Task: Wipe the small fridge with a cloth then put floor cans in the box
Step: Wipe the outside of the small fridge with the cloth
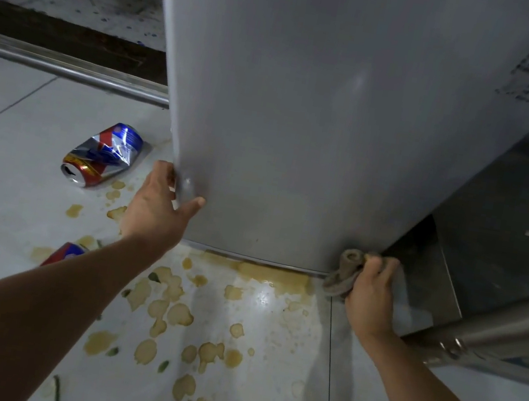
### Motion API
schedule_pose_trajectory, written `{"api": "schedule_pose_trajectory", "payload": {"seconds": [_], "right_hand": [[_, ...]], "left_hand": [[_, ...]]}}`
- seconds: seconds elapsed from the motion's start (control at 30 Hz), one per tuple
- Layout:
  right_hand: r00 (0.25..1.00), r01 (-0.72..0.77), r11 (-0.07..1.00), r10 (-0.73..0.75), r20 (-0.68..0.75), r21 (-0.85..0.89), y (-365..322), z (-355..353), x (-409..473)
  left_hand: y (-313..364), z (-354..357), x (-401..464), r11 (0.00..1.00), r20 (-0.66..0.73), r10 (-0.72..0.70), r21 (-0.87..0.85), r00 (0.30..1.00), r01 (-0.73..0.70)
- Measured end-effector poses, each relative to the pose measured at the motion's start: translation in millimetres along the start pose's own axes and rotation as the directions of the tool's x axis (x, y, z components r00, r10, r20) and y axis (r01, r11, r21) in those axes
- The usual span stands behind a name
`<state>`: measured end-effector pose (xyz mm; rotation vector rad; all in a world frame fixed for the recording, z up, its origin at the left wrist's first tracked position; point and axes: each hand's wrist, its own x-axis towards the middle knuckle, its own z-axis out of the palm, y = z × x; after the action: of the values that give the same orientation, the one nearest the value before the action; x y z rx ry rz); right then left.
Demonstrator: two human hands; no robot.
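Observation:
The small grey fridge (323,105) fills the upper middle of the head view and stands on the white tiled floor. My left hand (158,204) grips its lower left corner, thumb on the front face. My right hand (372,290) holds a bunched brownish cloth (346,268) against the fridge's lower right corner. A crushed blue, silver and red can (102,155) lies on its side on the floor left of the fridge. A second can (66,252) shows only partly behind my left forearm.
Yellowish spill stains (169,310) and small green bits dot the tiles in front of the fridge. A metal door track (65,68) runs along the left. A steel panel (434,279) and metal tube (496,327) stand right of the fridge.

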<state>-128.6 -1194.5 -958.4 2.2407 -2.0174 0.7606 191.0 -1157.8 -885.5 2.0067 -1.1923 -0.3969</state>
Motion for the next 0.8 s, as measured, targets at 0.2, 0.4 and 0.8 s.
{"api": "schedule_pose_trajectory", "payload": {"seconds": [0.2, 0.4, 0.8], "right_hand": [[0.945, 0.128, 0.980, -0.074, -0.320, 0.153, -34, -33, 13], [0.843, 0.298, 0.954, -0.255, -0.473, 0.016, -60, -18, 13], [0.740, 0.530, 0.832, -0.549, -0.388, -0.167, -109, -28, 21]], "left_hand": [[3, -2, -1, 0.999, 0.017, -0.038, -0.026, 0.999, 0.038], [1, -1, -1, 0.998, 0.025, -0.043, -0.039, 0.999, 0.044], [-6, -9, 8, 0.997, 0.150, -0.037, -0.064, 0.988, 0.047]]}}
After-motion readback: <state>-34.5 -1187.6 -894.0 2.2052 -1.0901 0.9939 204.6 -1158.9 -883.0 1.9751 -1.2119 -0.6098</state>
